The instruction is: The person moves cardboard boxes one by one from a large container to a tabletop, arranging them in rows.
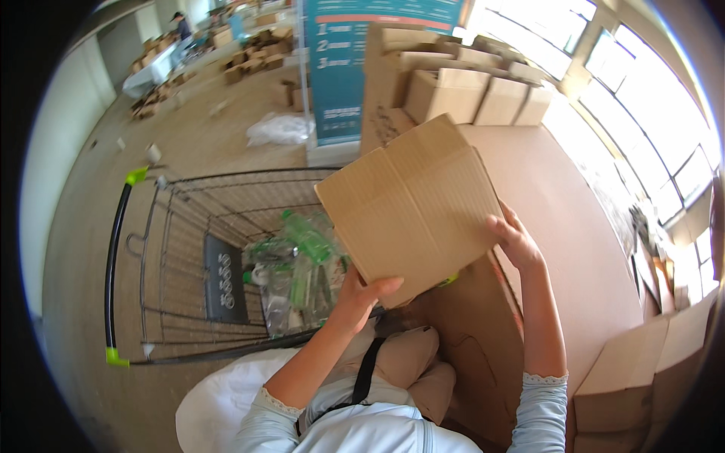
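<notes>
Between my two hands I hold a brown cardboard box [411, 211], tilted, over the near right corner of a wire shopping cart. My left hand [365, 293] grips its lower left edge, thumb lying on the cardboard face. Around its right edge closes my right hand [517, 238], thumb on the face and fingers behind. The shopping cart [181, 181] holds several clear and green plastic bottles [308, 238], partly hidden by the box. Whether anything is inside the box cannot be seen.
To the right stretches a large cardboard-covered surface [555, 196]. Open cardboard boxes [453, 90] stand at its far end, and more cartons [627, 370] at the lower right. Behind the cart are a teal banner [343, 83] and a white plastic bag [279, 130]. A distant person [181, 26] stands near scattered boxes.
</notes>
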A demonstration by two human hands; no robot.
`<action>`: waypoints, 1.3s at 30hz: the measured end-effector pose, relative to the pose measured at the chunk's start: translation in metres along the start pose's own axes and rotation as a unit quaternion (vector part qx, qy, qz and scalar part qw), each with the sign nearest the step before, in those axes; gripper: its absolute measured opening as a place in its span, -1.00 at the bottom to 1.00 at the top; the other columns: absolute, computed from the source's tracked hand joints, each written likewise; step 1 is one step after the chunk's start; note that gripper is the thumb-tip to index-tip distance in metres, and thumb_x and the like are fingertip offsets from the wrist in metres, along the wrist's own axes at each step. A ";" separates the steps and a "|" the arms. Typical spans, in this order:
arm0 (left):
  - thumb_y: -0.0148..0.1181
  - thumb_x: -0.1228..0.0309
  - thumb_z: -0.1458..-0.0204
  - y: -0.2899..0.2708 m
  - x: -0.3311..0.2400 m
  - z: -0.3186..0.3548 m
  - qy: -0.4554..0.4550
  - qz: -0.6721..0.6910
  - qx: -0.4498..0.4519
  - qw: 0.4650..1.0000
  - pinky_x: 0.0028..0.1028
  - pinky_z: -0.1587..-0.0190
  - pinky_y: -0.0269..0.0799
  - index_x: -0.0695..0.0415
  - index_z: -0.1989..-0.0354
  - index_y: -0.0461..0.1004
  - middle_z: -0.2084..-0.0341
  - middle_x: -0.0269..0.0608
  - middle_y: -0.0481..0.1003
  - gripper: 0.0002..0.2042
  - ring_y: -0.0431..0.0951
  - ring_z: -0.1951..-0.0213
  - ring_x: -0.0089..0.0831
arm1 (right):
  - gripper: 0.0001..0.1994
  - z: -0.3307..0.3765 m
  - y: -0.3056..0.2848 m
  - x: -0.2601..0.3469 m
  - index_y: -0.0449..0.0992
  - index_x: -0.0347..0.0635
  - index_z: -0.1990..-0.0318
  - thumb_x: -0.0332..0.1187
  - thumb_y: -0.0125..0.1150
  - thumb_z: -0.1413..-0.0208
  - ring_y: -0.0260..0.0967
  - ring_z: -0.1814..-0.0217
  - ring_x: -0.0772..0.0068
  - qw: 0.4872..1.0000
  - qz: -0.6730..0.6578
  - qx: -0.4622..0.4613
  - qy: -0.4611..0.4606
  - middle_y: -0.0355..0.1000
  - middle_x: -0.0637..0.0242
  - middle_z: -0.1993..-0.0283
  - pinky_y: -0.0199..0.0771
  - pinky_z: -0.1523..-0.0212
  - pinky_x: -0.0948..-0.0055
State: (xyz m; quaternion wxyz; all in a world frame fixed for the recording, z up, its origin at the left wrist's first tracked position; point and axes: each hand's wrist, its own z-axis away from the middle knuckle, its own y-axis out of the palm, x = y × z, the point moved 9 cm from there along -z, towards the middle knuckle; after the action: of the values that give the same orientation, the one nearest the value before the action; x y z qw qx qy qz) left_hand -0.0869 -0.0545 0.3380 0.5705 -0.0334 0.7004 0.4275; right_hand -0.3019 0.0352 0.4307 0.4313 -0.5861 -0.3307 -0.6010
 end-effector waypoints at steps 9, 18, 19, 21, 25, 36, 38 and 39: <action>0.20 0.12 -0.01 -0.030 0.025 0.042 -0.117 0.430 -0.125 0.886 -0.17 -0.09 0.44 0.18 -0.18 0.14 -0.09 0.01 0.24 -0.37 0.30 -0.11 0.01 | -0.48 -0.111 0.128 0.002 0.43 -0.28 0.03 -0.01 0.15 -0.03 0.31 0.10 0.53 0.982 0.181 0.044 0.005 0.43 0.35 0.17 0.28 0.07 0.52; 0.07 0.06 -0.09 -0.028 -0.025 0.045 -0.009 0.414 -0.105 0.904 -0.25 -0.22 0.31 0.20 -0.24 0.04 -0.17 -0.01 0.16 -0.35 0.27 -0.15 -0.01 | -0.54 -0.133 0.196 0.065 0.42 -0.36 0.14 -0.07 0.17 -0.02 0.29 0.23 0.54 0.978 0.173 0.060 -0.103 0.41 0.32 0.30 0.31 0.15 0.55; 0.07 0.06 -0.09 -0.029 -0.027 0.045 -0.006 0.405 -0.106 0.908 -0.26 -0.22 0.31 0.21 -0.23 0.05 -0.16 -0.01 0.18 -0.35 0.28 -0.15 -0.03 | -0.55 -0.133 0.196 0.066 0.42 -0.35 0.14 -0.08 0.16 -0.03 0.29 0.23 0.54 0.977 0.178 0.066 -0.098 0.40 0.32 0.29 0.30 0.14 0.55; 0.08 0.07 -0.09 -0.030 -0.029 0.042 0.001 0.388 -0.104 0.916 -0.27 -0.23 0.30 0.22 -0.21 0.08 -0.14 -0.02 0.21 -0.37 0.30 -0.14 -0.08 | -0.55 -0.128 0.191 0.072 0.40 -0.32 0.04 -0.09 0.13 -0.08 0.31 0.12 0.52 0.975 0.182 0.073 -0.105 0.42 0.27 0.19 0.26 0.03 0.54; 0.12 0.12 -0.07 -0.021 -0.017 0.038 -0.022 0.355 -0.090 0.930 -0.28 -0.21 0.31 0.21 -0.16 0.16 -0.09 -0.13 0.29 -0.43 0.35 -0.11 -0.22 | -0.46 -0.102 0.154 0.071 0.32 -0.35 -0.11 -0.09 0.09 -0.11 0.25 -0.15 0.40 0.989 0.132 0.012 -0.071 0.39 0.15 -0.04 0.12 -0.19 0.46; 0.25 0.15 0.02 0.069 0.016 0.038 -0.142 0.130 0.033 0.981 -0.48 -0.05 0.25 0.14 -0.09 0.28 0.04 -0.39 0.38 -0.46 0.34 -0.03 -0.60 | -0.38 0.069 -0.042 0.010 0.22 -0.28 -0.21 0.08 -0.10 -0.19 0.08 -0.30 0.35 0.932 0.015 -0.332 -0.147 0.21 0.25 -0.24 -0.03 -0.29 0.33; 0.16 0.18 -0.03 0.090 0.037 0.039 -0.160 0.101 0.076 0.979 -0.25 -0.06 0.34 0.13 -0.12 0.27 -0.02 -0.28 0.38 -0.50 0.36 -0.08 -0.45 | -0.35 0.116 -0.070 -0.014 0.11 -0.28 -0.27 0.07 -0.13 -0.22 -0.03 -0.36 0.31 0.880 0.006 -0.443 -0.170 0.05 0.22 -0.33 -0.13 -0.35 0.32; 0.11 0.19 -0.05 0.108 0.050 0.041 -0.173 0.086 0.107 0.975 -0.14 -0.06 0.38 0.13 -0.13 0.26 -0.04 -0.23 0.37 -0.52 0.37 -0.10 -0.37 | -0.33 0.138 -0.079 -0.021 0.05 -0.28 -0.30 0.07 -0.15 -0.23 -0.09 -0.39 0.29 0.852 -0.002 -0.494 -0.173 -0.02 0.20 -0.37 -0.18 -0.37 0.31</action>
State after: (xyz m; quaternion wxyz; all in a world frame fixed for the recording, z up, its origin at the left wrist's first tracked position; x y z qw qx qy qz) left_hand -0.1301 0.0620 0.3572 0.6449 0.1625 0.6328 0.3966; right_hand -0.3164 0.1952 0.4314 0.0194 -0.8156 -0.0608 -0.5751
